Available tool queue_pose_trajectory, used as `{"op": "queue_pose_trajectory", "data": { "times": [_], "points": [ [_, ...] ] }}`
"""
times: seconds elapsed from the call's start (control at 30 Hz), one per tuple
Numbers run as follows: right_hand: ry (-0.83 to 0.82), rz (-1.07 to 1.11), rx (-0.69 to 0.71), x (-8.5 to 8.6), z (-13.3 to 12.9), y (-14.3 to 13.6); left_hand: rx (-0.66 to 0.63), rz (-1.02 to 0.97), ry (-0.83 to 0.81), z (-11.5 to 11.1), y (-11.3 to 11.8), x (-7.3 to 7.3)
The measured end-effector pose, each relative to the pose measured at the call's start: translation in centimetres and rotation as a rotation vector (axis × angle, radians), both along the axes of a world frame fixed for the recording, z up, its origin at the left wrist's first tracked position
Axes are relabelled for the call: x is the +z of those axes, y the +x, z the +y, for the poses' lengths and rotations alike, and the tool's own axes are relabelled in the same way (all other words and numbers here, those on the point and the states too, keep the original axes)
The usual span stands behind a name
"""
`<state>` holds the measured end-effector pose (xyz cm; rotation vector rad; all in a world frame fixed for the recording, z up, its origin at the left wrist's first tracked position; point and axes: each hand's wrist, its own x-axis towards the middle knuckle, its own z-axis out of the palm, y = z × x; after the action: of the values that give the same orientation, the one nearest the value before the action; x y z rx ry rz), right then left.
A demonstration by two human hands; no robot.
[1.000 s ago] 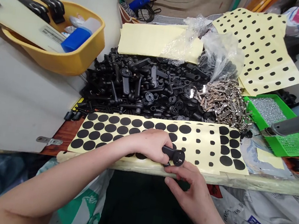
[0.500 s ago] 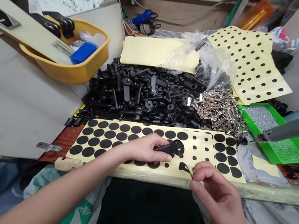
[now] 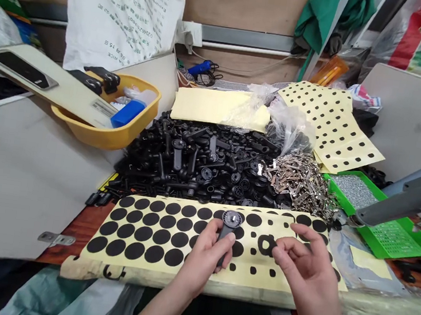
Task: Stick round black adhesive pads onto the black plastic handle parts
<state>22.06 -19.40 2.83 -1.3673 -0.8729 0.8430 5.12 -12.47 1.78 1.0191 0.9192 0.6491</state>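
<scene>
My left hand (image 3: pixel 209 253) is closed around the shaft of a black plastic crank handle (image 3: pixel 232 220), its round toothed end facing up. A black ring-shaped sticker (image 3: pixel 265 245) is pinched by its right edge between the thumb and finger of my right hand (image 3: pixel 306 268). The ring has a hole in its middle and hangs just right of the handle, apart from it. Below both hands lies a cream sticker sheet (image 3: pixel 196 205) with rows of black round stickers; small black dots are left on the part between my hands.
Behind the sheet is a heap of black plastic parts (image 3: pixel 179 158), with a pile of metal clips (image 3: pixel 300 182) at its right. A green tray (image 3: pixel 380 249) holds small shiny pieces. A grey power tool (image 3: pixel 402 198) juts in from the right. A yellow basket (image 3: pixel 100 135) hangs at left.
The view has tilted up. My left hand has turned the crank handle upright with its round end facing me. The ring sticker, seen edge-on before, now shows its open ring near the handle.
</scene>
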Motion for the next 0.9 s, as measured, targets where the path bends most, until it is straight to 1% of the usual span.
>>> {"op": "queue_pose_trajectory", "data": {
  "times": [0.1, 0.2, 0.27, 0.43, 0.53, 0.63, 0.77, 0.9],
  "points": [
    [-0.002, 0.011, 0.072, 0.0, 0.4, -0.1, 0.028, 0.040, 0.022, -0.5, 0.2, 0.1],
    [0.008, 0.039, 0.049, 0.4, 0.8, -0.7, 0.094, 0.023, 0.050, -0.9, 0.5, 0.4],
    [0.005, 0.068, 0.039, 0.7, 1.1, -1.1, 0.123, -0.024, 0.036, -1.1, 0.8, 0.4],
    [-0.038, 0.078, 0.101, 0.5, 2.0, -1.1, 0.054, -0.141, -0.065, -1.2, 1.5, -0.5],
    [-0.059, 0.080, 0.099, 0.1, 2.5, -1.1, 0.111, -0.119, -0.053, -1.2, 1.8, -1.1],
    [-0.073, 0.098, 0.124, -0.1, 2.8, -1.3, 0.163, -0.070, -0.048, -1.2, 2.0, -1.2],
    [-0.083, 0.081, 0.150, 0.0, 3.2, -1.8, 0.156, -0.070, -0.045, -1.1, 2.0, -1.4],
    [-0.074, 0.057, 0.153, 0.1, 3.5, -2.2, 0.166, -0.074, -0.019, -1.1, 1.9, -2.2]
  ]
}}
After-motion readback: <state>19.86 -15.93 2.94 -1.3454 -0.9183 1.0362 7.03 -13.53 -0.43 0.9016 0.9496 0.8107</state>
